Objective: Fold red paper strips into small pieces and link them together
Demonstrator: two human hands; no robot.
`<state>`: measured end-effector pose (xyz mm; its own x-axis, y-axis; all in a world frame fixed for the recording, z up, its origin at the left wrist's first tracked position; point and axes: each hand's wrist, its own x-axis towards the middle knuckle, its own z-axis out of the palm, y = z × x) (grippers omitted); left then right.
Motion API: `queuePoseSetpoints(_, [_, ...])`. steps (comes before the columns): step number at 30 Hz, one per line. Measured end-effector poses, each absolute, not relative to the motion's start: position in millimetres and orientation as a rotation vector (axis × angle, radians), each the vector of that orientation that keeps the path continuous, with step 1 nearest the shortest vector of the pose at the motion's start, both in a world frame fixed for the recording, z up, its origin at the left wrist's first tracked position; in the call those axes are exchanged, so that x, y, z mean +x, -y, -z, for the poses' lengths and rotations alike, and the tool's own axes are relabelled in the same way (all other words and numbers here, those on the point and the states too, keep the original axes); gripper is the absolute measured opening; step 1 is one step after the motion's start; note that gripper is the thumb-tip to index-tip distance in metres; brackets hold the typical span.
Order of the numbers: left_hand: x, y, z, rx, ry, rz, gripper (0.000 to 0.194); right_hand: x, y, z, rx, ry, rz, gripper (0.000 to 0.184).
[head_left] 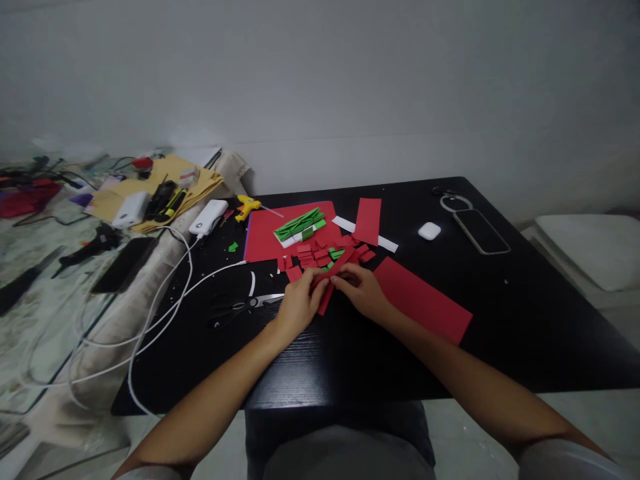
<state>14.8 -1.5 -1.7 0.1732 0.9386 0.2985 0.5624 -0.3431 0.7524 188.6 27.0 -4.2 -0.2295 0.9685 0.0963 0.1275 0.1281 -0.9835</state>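
Observation:
Between my two hands is a narrow strip of red paper (327,298), slanting across my fingertips. My left hand (303,300) pinches it from the left, and my right hand (361,288) pinches it from the right, close by. Just beyond my fingers lies a pile of small folded red paper pieces (306,252), with a few green ones among them. A larger red paper sheet (425,300) lies partly beneath my right forearm. Black-handled scissors (250,303) rest left of my left hand, blades pointing toward it.
Farther back are a red sheet (263,233), bundled green paper strips (300,225), a yellow glue gun (246,207) and a red rectangle (369,220). A phone (481,231) and white case (429,231) lie right. White cables (187,293) loop from a power bank (209,217) at left.

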Motion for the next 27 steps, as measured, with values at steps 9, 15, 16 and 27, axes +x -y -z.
queuePoseSetpoints(9, [15, 2, -2, 1.913, -1.502, -0.971, 0.016, 190, -25, 7, -1.258, 1.625, -0.896, 0.013])
queuePoseSetpoints(15, [17, 2, -7, 1.898, -1.521, -0.907, 0.021, 188, -20, 10, -1.234, 1.719, -0.767, 0.009])
queuePoseSetpoints(16, [17, 2, -7, 1.892, -1.516, -0.907, 0.022, 187, -19, 10, -1.227, 1.734, -0.76, 0.009])
queuePoseSetpoints(27, [15, -1, 1, 1.804, -1.494, -0.977, 0.025, 182, -13, 14, -1.219, 1.73, -0.534, 0.005])
